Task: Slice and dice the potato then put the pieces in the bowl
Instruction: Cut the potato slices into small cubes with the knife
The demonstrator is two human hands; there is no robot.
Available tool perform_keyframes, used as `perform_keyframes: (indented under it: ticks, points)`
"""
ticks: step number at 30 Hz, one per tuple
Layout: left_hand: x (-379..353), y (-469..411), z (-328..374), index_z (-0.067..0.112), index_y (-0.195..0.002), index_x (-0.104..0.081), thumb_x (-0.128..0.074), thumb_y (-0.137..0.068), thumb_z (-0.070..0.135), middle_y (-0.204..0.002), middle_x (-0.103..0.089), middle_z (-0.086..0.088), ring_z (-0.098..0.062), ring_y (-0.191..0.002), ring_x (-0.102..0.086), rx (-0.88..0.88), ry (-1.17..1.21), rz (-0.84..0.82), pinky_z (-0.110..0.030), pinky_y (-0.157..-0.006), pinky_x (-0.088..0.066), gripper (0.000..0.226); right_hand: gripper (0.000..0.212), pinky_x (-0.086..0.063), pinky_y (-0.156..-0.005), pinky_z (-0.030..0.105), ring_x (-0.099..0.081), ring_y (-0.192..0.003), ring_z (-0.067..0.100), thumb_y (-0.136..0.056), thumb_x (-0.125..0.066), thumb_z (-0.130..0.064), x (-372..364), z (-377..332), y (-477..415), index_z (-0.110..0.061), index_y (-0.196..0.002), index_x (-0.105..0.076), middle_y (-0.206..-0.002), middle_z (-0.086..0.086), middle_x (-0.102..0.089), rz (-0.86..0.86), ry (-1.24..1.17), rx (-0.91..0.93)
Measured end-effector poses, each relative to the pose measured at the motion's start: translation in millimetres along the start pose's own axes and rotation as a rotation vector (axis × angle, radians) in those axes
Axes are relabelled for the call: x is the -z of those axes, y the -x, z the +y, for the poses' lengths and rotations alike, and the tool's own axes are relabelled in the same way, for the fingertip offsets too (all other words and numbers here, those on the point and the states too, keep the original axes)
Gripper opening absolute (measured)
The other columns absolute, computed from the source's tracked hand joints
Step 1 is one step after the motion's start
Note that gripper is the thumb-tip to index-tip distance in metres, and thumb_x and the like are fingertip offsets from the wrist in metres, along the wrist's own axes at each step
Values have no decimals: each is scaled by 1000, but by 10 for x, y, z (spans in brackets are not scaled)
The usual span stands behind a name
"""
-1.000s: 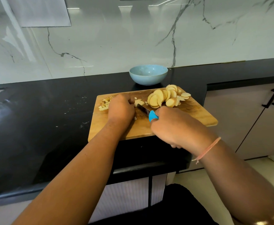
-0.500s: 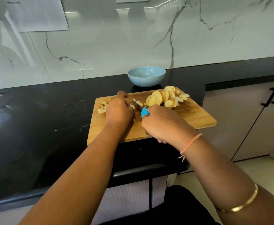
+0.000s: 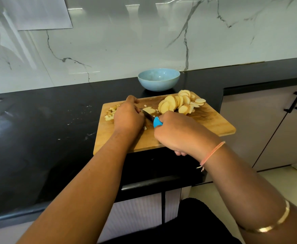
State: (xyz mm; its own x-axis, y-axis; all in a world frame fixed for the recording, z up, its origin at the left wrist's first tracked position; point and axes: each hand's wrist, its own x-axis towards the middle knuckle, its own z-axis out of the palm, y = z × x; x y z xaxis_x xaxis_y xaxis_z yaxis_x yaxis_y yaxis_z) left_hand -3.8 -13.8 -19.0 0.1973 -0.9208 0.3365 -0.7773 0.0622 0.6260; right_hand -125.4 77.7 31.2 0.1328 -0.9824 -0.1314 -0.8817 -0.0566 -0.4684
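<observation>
Head view shows the right hand (image 3: 179, 132) clenched around the blue-handled knife (image 3: 152, 118) mid-cutting board (image 3: 213, 122), the left hand (image 3: 128, 115) curled over hidden potato touching the blade, so a slip could nick fingertips; potato slices (image 3: 177, 103) wait behind, the bowl (image 3: 158, 79) beyond.

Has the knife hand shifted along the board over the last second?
Yes. The right hand with the knife moved left along the cutting board, away from the slice pile.

You're dicing potato on the cutting board (image 3: 214, 124).
Your right hand (image 3: 181, 132) grips the knife (image 3: 153, 118); your left hand (image 3: 128, 117) pins slices.
</observation>
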Motion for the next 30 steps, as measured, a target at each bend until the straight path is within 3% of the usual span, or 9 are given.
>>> perform_keyframes:
  ticks: [3, 5, 7, 10, 14, 20, 25, 30]
  points:
    - [14, 11, -12, 17, -119, -55, -59, -89, 6, -94, -60, 2, -11, -81, -56, -10, -4, -21, -15, -57, -40, 32, 34, -42, -46, 25, -51, -46, 15, -95, -39, -25, 81, 30, 43, -12, -125, -46, -65, 7, -57, -22, -3, -41]
    - [7, 12, -11, 18, -115, -60, -62, -87, 11, -109, -59, -1, -14, -92, -59, -14, -21, -44, -22, -73, -51, 29, 24, -42, -48, 26, -51, -49, 18, -96, -37, -26, 97, 63, 24, -9, -111, -46, -64, 9, -56, -21, -44, -86]
    - [-1, 5, -3, 19, -107, -66, -62, -88, 17, -107, -63, -1, -14, -87, -63, -1, -33, -73, -27, -81, -55, 20, 19, -43, -51, 27, -52, -50, 19, -96, -37, -25, 89, 98, 4, -12, -106, -44, -65, 9, -56, 9, -90, -103]
    - [-4, -1, 8, 18, -95, -68, -61, -90, 17, -81, -64, 2, -11, -69, -63, 7, -49, -87, -20, -68, -54, 8, 34, -48, -54, 30, -54, -49, 17, -93, -39, -23, 61, 134, -10, -17, -125, -46, -70, 8, -58, 59, -91, -59]
    - [21, 8, 13, 20, -83, -63, -61, -90, 13, -71, -56, 7, -9, -64, -56, 19, -22, -59, -14, -58, -46, 10, 39, -48, -50, 26, -54, -48, 14, -94, -39, -25, 44, 82, -30, -17, -131, -45, -71, 6, -59, 63, -94, -37]
    - [30, 18, -4, 21, -96, -48, -62, -90, 11, -87, -57, 4, -8, -73, -53, 4, 35, 0, -11, -53, -36, 18, 45, -47, -46, 23, -53, -47, 13, -93, -38, -22, -40, -1, -92, -17, -138, -40, -72, 7, -59, 4, -112, -36]
    - [26, 9, -25, 16, -106, -51, -61, -90, 7, -82, -58, 5, -7, -69, -51, -14, 60, 11, -10, -54, -36, 21, 42, -49, -52, 26, -54, -47, 14, -92, -40, -20, -37, -73, -157, -15, -134, -41, -71, 7, -57, -12, -86, -48]
    - [23, 15, -7, 19, -100, -49, -62, -90, 9, -87, -62, 1, -9, -75, -55, -7, 45, 7, -11, -53, -34, 19, 43, -49, -48, 24, -53, -44, 14, -92, -40, -21, -66, -103, -193, -13, -134, -41, -67, 8, -58, -22, -96, -57]
